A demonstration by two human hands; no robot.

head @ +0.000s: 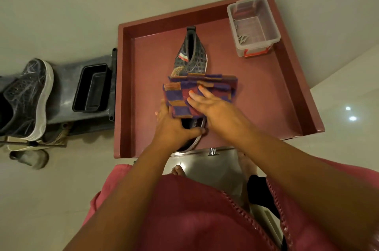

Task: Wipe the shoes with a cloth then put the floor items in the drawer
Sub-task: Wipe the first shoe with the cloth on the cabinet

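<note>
While steadying the shoe (191, 127) with left hand (174, 125) gripping, pressing cloth (196, 95) flat under right hand (209, 103), fingers straight, to wipe.

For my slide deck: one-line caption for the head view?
Right hand presses checked purple-orange cloth onto dark shoe gripped by left hand in maroon drawer.

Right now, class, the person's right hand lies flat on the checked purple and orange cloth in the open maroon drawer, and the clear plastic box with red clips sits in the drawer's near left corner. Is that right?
Not quite. The clear plastic box with red clips sits in the far right corner of the open maroon drawer, as the head view shows. The right hand does lie flat on the checked purple and orange cloth.
</note>
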